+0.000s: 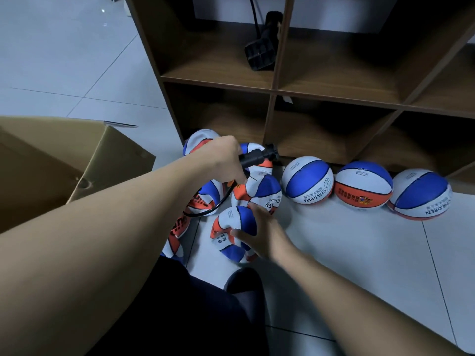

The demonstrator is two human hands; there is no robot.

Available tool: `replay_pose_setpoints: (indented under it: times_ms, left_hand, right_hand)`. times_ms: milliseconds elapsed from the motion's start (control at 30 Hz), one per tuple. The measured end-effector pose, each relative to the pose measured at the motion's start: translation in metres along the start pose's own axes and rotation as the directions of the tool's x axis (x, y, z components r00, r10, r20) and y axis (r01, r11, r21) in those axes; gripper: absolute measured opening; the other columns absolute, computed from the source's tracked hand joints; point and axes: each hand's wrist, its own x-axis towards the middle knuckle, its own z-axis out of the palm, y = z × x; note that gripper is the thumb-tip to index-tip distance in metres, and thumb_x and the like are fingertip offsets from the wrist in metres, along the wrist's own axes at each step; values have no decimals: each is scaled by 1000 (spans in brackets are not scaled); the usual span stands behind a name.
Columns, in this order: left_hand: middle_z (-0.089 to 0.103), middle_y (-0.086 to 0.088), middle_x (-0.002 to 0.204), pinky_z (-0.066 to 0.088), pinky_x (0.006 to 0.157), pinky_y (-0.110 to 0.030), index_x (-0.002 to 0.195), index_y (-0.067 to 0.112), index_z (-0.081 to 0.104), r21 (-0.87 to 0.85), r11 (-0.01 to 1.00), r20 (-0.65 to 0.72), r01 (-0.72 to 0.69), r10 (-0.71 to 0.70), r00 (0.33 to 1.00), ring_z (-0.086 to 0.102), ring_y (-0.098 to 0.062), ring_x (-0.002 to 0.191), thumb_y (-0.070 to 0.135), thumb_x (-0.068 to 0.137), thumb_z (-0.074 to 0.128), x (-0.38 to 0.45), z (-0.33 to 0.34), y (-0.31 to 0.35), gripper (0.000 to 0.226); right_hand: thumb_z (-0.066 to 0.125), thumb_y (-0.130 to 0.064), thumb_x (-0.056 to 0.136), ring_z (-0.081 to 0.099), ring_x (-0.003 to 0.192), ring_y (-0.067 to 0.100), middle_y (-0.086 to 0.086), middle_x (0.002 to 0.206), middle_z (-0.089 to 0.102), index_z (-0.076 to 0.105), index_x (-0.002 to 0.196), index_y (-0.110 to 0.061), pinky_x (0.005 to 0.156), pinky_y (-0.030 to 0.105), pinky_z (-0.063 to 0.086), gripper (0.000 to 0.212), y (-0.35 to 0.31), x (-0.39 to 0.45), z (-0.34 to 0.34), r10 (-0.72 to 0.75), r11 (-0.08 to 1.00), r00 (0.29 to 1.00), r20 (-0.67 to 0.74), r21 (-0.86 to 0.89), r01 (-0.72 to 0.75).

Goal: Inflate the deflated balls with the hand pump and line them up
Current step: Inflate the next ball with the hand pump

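Head view: my left hand (226,160) clamps its grip round the black plastic hand pump (259,156), its hose (218,204) trailing, ready to inflate. My right hand (259,232) cups a crumpled blue, white and orange deflated ball (231,227) at 6 o'clock, steadying it. Three inflated balls (363,185) line the brown wooden shelf (272,91) at 3 o'clock
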Motion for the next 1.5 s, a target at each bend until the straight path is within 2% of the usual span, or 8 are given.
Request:
replay_pose_setpoints:
  times_ms: [400, 567, 667, 767, 867, 1000, 1267, 1500]
  left_hand:
    - [64, -6, 72, 46, 53, -29, 98, 12, 70, 28, 1000, 93, 4, -7, 996, 60, -23, 61, 24, 83, 83, -4, -5, 16, 23]
    - [81, -18, 85, 67, 87, -48, 108, 3, 67, -89, 996, 231, -22, 42, 972, 81, -30, 75, 17, 89, 75, -4, 2, 33, 25]
    - [78, -16, 81, 66, 68, -43, 104, 4, 64, -127, 986, 216, -110, 135, 967, 73, -25, 59, 13, 92, 72, -8, 9, 54, 17]
    - [65, -6, 65, 49, 50, -33, 95, 8, 64, -149, 966, 160, -211, 234, 959, 59, -25, 54, 15, 87, 77, -14, 19, 77, 17]
    - [58, 1, 58, 40, 48, -26, 93, 6, 69, -223, 943, 130, -248, 281, 951, 50, -19, 49, 21, 88, 81, -22, 28, 98, 20]
    - [61, 3, 58, 40, 48, -19, 92, 8, 72, -313, 901, 114, -301, 351, 929, 51, -12, 46, 24, 91, 84, -37, 41, 130, 20]
    - [61, 9, 63, 44, 58, -25, 82, 28, 65, -363, 848, -53, -386, 395, 917, 55, -5, 53, 28, 89, 85, -55, 84, 160, 22]
    - [60, 12, 57, 39, 52, -16, 80, 23, 66, -423, 817, -104, -393, 387, 916, 51, -4, 50, 22, 92, 83, -59, 88, 165, 21]
  right_hand:
    - [84, -72, 66, 52, 125, 20, 0, 136, 51, 50, 142, -21, 96, 34, 51, 97, -1, -14, 9, 136, 987, 991, -11, 82, -135]
    - [81, -91, 45, 61, 106, 13, -11, 114, 61, 61, 122, -33, 90, 36, 55, 98, 4, -46, -22, 148, 988, 961, -234, 79, -133]
    - [91, -82, 42, 69, 93, 13, -13, 104, 64, 63, 107, -36, 70, 43, 64, 85, 23, -65, -53, 242, 965, 932, -269, 171, -201]
    - [92, -74, 40, 67, 92, 14, -14, 100, 64, 63, 102, -34, 80, 44, 62, 79, 37, -83, -79, 264, 961, 897, -354, 181, -211]
    - [92, -75, 39, 64, 102, 19, -18, 106, 62, 59, 106, -42, 86, 44, 61, 82, 48, -100, -105, 281, 958, 865, -416, 180, -225]
    - [97, -68, 45, 61, 103, 19, -18, 106, 59, 63, 114, -36, 59, 47, 64, 84, 66, -124, -135, 335, 942, 822, -461, 198, -272]
    - [94, -67, 55, 54, 106, 20, -19, 109, 58, 65, 121, -29, 88, 37, 56, 82, 74, -152, -160, 228, 967, 762, -607, 50, -250]
    - [95, -72, 56, 47, 105, 15, -18, 115, 63, 66, 127, -27, 85, 45, 60, 90, 65, -147, -161, 265, 963, 732, -628, 138, -231]
